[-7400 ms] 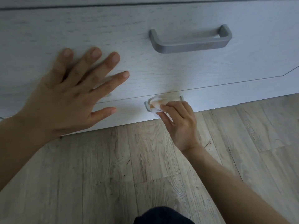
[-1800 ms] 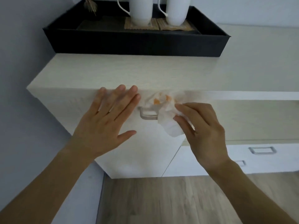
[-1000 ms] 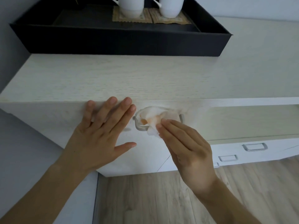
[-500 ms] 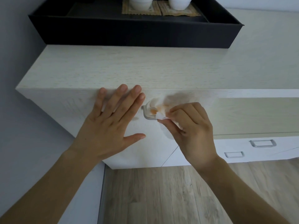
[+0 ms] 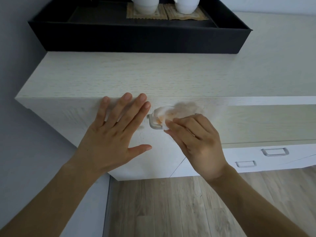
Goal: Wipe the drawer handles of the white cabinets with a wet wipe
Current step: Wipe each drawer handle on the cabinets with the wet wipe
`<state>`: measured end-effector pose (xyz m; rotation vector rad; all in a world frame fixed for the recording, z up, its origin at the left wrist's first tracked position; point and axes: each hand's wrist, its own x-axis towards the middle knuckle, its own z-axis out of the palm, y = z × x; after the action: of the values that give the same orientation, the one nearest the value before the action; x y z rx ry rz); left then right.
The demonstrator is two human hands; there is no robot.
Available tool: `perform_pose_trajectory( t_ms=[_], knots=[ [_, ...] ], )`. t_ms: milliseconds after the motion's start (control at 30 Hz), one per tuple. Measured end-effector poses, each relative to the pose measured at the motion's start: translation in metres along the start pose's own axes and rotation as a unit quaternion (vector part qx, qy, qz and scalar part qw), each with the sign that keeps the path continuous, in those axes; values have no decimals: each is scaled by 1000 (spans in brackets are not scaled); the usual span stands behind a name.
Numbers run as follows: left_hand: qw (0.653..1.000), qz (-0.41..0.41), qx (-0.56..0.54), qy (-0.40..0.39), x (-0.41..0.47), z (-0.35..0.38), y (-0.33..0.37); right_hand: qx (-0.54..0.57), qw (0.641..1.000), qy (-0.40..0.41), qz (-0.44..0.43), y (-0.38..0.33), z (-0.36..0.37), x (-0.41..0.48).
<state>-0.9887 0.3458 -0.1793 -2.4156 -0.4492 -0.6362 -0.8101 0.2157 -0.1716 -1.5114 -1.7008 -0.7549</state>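
Observation:
My right hand pinches a crumpled white wet wipe with orange stains and holds it against the grey handle of the top drawer of the white cabinet. The wipe covers most of that handle; only its left corner shows. My left hand lies flat with straight fingers on the drawer front, just left of the handle.
A black tray with two white mugs on woven mats sits on the cabinet top. Two more grey handles show on the lower white drawers at the right. Wooden floor lies below; a grey wall is on the left.
Earlier I wiped a low drawer's handle near the floor. Since then I rose to the top drawer; over the last second the wipe slides left along its handle while the left hand stays flat.

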Motion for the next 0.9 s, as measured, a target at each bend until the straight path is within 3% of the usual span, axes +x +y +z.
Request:
perform_pose_trajectory(
  t_ms=[567, 800, 900],
  knots=[
    [1000, 3, 4, 9, 0, 3, -2, 76, 985, 20, 152, -11, 9, 12],
    [1000, 8, 6, 7, 0, 3, -5, 94, 989, -89, 72, 10, -22, 1],
    [1000, 10, 7, 7, 0, 3, -4, 93, 989, -89, 72, 7, -15, 10]
  ],
)
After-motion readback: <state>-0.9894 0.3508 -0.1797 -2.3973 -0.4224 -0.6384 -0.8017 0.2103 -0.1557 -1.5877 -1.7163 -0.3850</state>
